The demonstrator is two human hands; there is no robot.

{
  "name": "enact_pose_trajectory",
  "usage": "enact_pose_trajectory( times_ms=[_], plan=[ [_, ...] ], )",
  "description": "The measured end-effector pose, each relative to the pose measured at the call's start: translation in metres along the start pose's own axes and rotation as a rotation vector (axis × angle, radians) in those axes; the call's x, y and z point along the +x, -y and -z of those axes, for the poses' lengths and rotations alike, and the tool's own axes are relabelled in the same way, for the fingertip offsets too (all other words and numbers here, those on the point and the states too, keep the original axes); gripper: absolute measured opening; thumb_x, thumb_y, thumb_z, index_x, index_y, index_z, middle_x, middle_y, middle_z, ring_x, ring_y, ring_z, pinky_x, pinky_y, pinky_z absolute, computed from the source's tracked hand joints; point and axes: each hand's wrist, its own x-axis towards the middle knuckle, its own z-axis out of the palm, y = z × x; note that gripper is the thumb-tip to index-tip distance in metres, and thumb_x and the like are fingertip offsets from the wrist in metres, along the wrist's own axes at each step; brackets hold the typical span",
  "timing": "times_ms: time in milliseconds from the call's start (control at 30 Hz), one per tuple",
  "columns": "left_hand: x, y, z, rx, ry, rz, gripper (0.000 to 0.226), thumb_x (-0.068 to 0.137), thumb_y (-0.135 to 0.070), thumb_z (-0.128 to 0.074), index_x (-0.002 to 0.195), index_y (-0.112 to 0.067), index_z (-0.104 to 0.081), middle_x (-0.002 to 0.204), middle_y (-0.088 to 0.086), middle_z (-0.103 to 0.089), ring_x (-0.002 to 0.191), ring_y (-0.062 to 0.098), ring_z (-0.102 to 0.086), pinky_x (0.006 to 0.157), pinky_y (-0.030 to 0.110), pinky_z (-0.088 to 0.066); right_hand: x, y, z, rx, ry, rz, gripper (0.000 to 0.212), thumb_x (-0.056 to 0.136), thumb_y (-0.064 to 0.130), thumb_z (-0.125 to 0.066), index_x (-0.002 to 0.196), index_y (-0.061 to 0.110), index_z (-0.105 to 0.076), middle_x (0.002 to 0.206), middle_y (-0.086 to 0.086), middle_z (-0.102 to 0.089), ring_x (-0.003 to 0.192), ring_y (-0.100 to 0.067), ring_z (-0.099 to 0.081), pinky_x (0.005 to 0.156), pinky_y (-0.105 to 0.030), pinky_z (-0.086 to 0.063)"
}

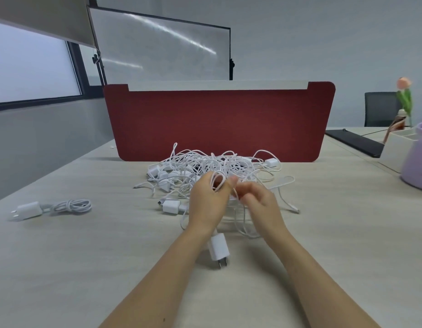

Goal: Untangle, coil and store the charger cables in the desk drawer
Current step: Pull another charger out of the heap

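Observation:
A tangled heap of white charger cables (212, 165) with several plug adapters lies mid-desk in front of the red divider. My left hand (208, 202) holds loops of one white cable wound round its fingers. My right hand (258, 201) pinches the same cable just beside it. That cable's white adapter (218, 248) lies on the desk below my left wrist, prongs toward me. One coiled charger (51, 207) with its adapter lies apart at the left. No drawer is in view.
A red felt divider (219, 121) stands across the desk behind the heap. At the right edge sit a lilac container (417, 159), a white organizer (398, 147) and a black keyboard (356, 140). A whiteboard stands behind.

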Motion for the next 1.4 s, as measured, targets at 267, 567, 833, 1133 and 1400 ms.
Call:
enact_pose_trajectory(
  times_ms=[267,567,833,1133,1400],
  plan=[
    [0.005,-0.019,0.015,-0.499,-0.108,0.172,0.034,0.095,-0.032,-0.064,0.069,-0.016,-0.048,0.049,-0.009,-0.048,0.042,0.008,-0.037,0.042,0.020,-0.033,0.006,-0.038,0.016,-0.534,0.089,0.075,0.013,0.094,0.018,-0.065,0.095,0.011,-0.076,0.090,0.002,-0.064,0.088,-0.014,-0.056,0.078,-0.022,-0.037],
    [-0.001,-0.006,0.008,-0.282,0.182,0.164,0.021,0.085,-0.014,-0.076,0.104,-0.018,-0.071,0.095,-0.006,-0.073,0.080,0.005,-0.067,0.061,0.011,-0.050,0.006,-0.019,0.016,-0.461,-0.217,0.192,0.023,0.095,0.023,-0.064,0.076,0.013,-0.071,0.067,0.001,-0.065,0.071,-0.021,-0.059,0.066,-0.039,-0.046],
    [-0.008,0.021,-0.010,0.125,0.235,0.035,0.016,0.076,-0.026,-0.080,0.090,-0.030,-0.072,0.082,-0.012,-0.072,0.078,0.008,-0.067,0.075,0.039,-0.056,0.005,0.003,0.013,-0.195,-0.217,0.187,0.023,0.091,0.019,-0.070,0.068,0.019,-0.070,0.058,0.009,-0.059,0.057,-0.006,-0.049,0.059,-0.025,-0.041],
    [-0.005,0.030,-0.016,0.345,0.167,-0.004,0.026,0.089,-0.032,-0.067,0.064,-0.028,-0.060,0.065,-0.008,-0.062,0.063,0.010,-0.056,0.056,0.031,-0.041,-0.002,0.024,0.008,0.232,-0.163,0.012,0.023,0.099,0.008,-0.055,0.083,0.002,-0.071,0.068,-0.010,-0.066,0.063,-0.020,-0.066,0.062,-0.029,-0.057],
    [-0.004,0.012,-0.001,0.205,0.067,0.008,0.029,0.096,-0.045,-0.056,0.073,-0.027,-0.054,0.071,-0.008,-0.057,0.066,0.013,-0.054,0.061,0.032,-0.041,-0.010,-0.008,0.006,-0.424,0.014,0.055,0.036,0.085,0.010,-0.057,0.093,0.045,-0.060,0.091,0.020,-0.070,0.090,0.000,-0.065,0.081,-0.034,-0.055]
  ],
)
